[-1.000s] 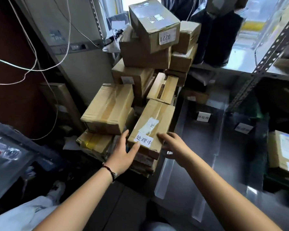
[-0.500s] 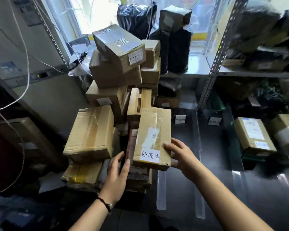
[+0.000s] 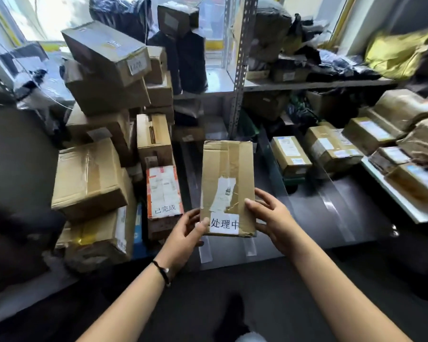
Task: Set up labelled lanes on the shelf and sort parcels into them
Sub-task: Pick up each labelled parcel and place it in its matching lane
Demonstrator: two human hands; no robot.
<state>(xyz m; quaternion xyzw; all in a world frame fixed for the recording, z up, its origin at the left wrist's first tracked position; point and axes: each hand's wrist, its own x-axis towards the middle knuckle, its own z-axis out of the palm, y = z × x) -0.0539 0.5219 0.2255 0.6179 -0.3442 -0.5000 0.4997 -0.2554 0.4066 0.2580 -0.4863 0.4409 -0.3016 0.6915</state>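
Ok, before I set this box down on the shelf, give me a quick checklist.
1. Grip: ok. The left hand and the right hand both hold the box at its near end.
2. Box label: ok, it faces up and is readable.
3. Landing spot: ok, the shelf just right of the box shows no parcels.
4. Matching lane label on the shelf: cannot tell, none is readable.
5. Pile at left: not ok, the top box sits tilted.
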